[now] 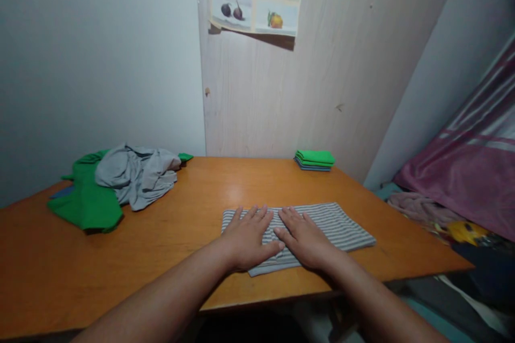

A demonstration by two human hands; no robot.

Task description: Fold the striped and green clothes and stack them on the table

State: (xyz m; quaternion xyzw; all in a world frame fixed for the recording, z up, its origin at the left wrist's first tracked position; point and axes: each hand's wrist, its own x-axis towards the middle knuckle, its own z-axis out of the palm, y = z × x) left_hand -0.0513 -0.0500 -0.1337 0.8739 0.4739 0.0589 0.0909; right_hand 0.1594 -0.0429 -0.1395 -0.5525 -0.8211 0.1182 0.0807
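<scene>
Where one striped cloth (333, 225) lies on the desk (153, 246), the left grip (249, 238) and right grip (308, 241) rest on top of it, each spread flat rather than curled. More cloth extends right, beyond the right grip. Well apart leftward sits one loose heap: gray clothing (140, 174) partly over green clothing (90, 201). One folded stack (316, 159) stands at the far edge, near the wall (257, 102).
</scene>
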